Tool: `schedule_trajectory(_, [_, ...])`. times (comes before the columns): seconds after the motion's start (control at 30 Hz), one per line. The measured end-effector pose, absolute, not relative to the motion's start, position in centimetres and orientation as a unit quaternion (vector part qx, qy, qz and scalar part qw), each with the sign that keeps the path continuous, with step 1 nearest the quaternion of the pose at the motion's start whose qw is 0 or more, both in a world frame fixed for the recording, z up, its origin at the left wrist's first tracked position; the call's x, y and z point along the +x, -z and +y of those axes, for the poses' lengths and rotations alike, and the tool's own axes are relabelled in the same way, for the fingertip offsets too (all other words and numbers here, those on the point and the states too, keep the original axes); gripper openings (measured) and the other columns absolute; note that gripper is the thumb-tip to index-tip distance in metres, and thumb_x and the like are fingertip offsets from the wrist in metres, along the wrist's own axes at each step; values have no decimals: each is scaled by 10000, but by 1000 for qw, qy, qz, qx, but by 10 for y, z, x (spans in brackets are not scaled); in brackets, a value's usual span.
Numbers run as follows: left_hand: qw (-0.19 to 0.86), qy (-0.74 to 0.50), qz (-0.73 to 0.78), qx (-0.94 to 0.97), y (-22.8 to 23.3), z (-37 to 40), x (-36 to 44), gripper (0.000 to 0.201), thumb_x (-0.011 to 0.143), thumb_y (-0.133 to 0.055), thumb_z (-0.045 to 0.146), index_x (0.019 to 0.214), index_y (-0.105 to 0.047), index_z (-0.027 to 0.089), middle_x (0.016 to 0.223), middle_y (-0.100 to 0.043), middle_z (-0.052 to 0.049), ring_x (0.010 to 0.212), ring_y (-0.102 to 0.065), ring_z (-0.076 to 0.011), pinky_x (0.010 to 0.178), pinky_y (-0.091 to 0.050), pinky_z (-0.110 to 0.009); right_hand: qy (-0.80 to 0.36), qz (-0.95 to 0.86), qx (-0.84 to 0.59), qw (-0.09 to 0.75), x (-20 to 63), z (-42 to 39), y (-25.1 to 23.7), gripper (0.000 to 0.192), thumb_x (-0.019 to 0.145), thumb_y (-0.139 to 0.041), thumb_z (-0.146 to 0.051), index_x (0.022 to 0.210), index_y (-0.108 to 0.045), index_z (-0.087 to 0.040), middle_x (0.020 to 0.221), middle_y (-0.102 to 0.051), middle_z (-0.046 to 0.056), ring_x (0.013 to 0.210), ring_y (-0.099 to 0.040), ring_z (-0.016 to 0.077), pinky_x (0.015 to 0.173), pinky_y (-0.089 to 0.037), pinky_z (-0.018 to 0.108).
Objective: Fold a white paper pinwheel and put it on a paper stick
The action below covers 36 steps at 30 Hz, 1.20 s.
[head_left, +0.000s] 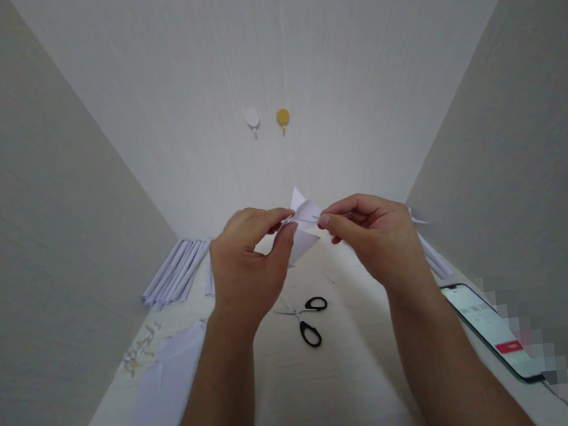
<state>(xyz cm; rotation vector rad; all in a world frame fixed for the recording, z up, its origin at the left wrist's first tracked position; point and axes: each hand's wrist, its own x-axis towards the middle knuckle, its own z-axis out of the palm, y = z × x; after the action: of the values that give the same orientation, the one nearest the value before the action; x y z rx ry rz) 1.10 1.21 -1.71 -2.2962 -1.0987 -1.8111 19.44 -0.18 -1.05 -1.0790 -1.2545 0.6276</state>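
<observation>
Two hands pinch a folded paper above the scissors.
The left hand (246, 260) and right hand (374, 234) each clamp thumb and forefinger on the white folded paper (304, 228), held in the air above and beyond the open black-handled scissors (305, 318); a phone (493, 328) lies right of the scissors, paper strips (174, 272) to their left.

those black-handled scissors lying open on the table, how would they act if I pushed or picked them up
The scissors are probably rigid and would slide flat, not roll, on the smooth table. Lying open, the blades may swing when lifted by one loop. They look small, so likely light.
</observation>
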Motion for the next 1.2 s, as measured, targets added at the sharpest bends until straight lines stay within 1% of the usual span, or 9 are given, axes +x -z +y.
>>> schedule_trajectory(0.17, [30,604,-354,-713,19,10,12,186,915,-751,229,1100,-749,238,1012,-807,-25,871,-722,-184,827,-598,-334,-288,-516,-481,648,195,0,10,136,728,-863,-308,772,-813,-190,649,-739,24,572,-631,146,526,-520,269])
schedule_trajectory(0.27, [44,626,-315,-712,20,10,12,109,924,-718,170,1018,-735,222,949,-789,-20,865,-717,-174,827,-589,-324,-316,-500,-475,652,195,1,9,142,699,-874,-305,745,-805,-190,656,-747,29,579,-644,149,526,-555,269])
schedule_trajectory(0.33, [49,613,-276,-738,20,11,11,137,944,-657,118,962,-745,222,923,-786,-24,875,-720,-176,839,-585,-338,-333,-495,-469,651,195,1,9,153,689,-878,-311,744,-802,-190,680,-761,35,587,-653,150,518,-563,266])
schedule_trajectory(0.43, [53,586,-254,-767,22,12,10,213,957,-616,103,978,-780,237,948,-786,-37,904,-719,-188,838,-582,-357,-341,-499,-466,646,195,2,10,160,694,-875,-317,750,-796,-189,672,-754,33,587,-653,150,514,-564,266])
schedule_trajectory(0.53, [44,577,-269,-770,22,13,10,221,977,-622,126,1015,-802,248,947,-770,-43,899,-707,-188,822,-578,-349,-330,-522,-454,642,195,-1,11,155,720,-872,-316,776,-798,-191,688,-755,30,596,-655,148,538,-563,269])
schedule_trajectory(0.7, [-28,551,-280,-786,15,9,8,201,1022,-620,168,1092,-797,234,982,-767,-59,938,-707,-195,862,-572,-359,-303,-562,-429,639,192,-8,11,141,781,-865,-324,828,-805,-205,769,-774,36,653,-672,154,571,-566,276])
schedule_trajectory(0.87, [-114,556,-265,-779,9,7,5,129,1008,-670,183,1000,-789,233,966,-760,-41,931,-697,-184,849,-569,-338,-308,-573,-409,640,190,-15,8,135,798,-875,-323,835,-805,-214,780,-769,23,644,-661,139,583,-563,269])
schedule_trajectory(1.0, [-163,558,-268,-768,10,7,3,81,980,-721,207,936,-781,241,917,-770,-27,897,-700,-191,845,-574,-355,-315,-583,-396,636,190,-20,4,102,807,-863,-294,844,-806,-218,792,-771,26,675,-684,151,602,-570,275])
schedule_trajectory(1.2, [-198,560,-280,-755,12,7,3,121,997,-689,210,1038,-791,259,1020,-815,-20,954,-729,-192,878,-569,-356,-315,-589,-389,634,189,-23,2,81,794,-861,-271,830,-807,-222,789,-780,31,672,-702,162,599,-580,285])
